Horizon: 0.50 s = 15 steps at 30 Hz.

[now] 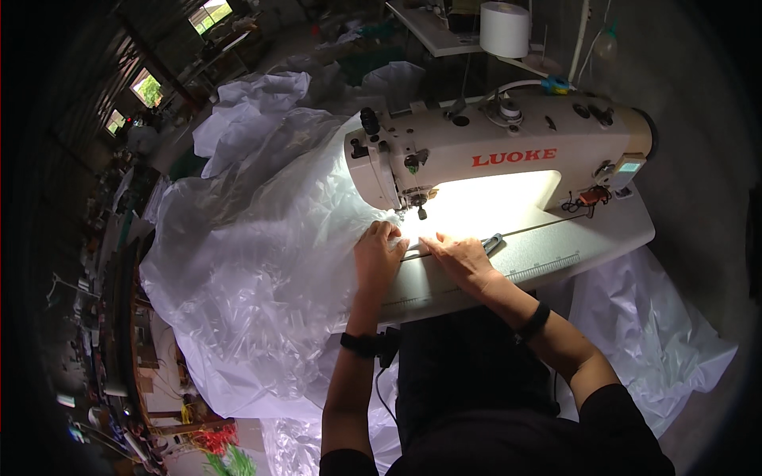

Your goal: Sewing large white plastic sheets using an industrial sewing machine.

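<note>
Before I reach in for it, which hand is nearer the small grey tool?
Right: the right hand is close beside the grey tool; the left hand is farther left.

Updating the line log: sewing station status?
Left hand at translucent plastic sheeting, right hand close by, grip unclear. Sheeting bunched left of sewing machine. Grey tool beside right hand, apparently not blocking.

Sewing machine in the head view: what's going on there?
A person has both hands at the lit front of the sewing machine. The left hand is at the edge of a see-through plastic sheet heaped leftward; the right hand is near a small tool. Glare hides whether either grip is closed.
</note>
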Each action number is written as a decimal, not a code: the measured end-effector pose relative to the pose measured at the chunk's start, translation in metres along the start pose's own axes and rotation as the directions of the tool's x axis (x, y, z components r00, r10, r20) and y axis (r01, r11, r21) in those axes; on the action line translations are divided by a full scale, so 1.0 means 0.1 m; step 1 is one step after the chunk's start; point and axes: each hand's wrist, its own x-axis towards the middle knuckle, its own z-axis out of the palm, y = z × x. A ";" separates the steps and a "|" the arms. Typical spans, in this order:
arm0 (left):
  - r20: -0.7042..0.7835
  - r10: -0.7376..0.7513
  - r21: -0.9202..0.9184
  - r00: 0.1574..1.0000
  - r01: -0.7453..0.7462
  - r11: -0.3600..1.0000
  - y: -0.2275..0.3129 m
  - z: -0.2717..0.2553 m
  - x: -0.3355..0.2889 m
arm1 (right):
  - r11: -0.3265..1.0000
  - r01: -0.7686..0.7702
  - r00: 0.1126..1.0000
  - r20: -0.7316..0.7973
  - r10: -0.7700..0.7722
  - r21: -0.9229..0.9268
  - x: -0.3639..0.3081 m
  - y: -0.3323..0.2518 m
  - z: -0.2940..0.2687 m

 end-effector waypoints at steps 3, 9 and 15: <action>-0.017 0.037 -0.057 0.999 -0.038 0.998 -0.02 0.02 0.00 | 1.000 0.015 1.000 -0.001 -0.015 -0.022 -0.04 -0.01 -0.02; 0.015 -0.048 -0.157 0.999 0.050 0.986 -0.06 0.05 -0.02 | 0.999 0.041 0.999 0.016 -0.041 -0.013 -0.04 -0.03 -0.11; -0.040 0.166 -0.020 0.985 -0.167 0.986 -0.11 0.08 -0.02 | 0.985 -0.016 1.000 0.016 0.014 0.170 0.11 -0.03 -0.12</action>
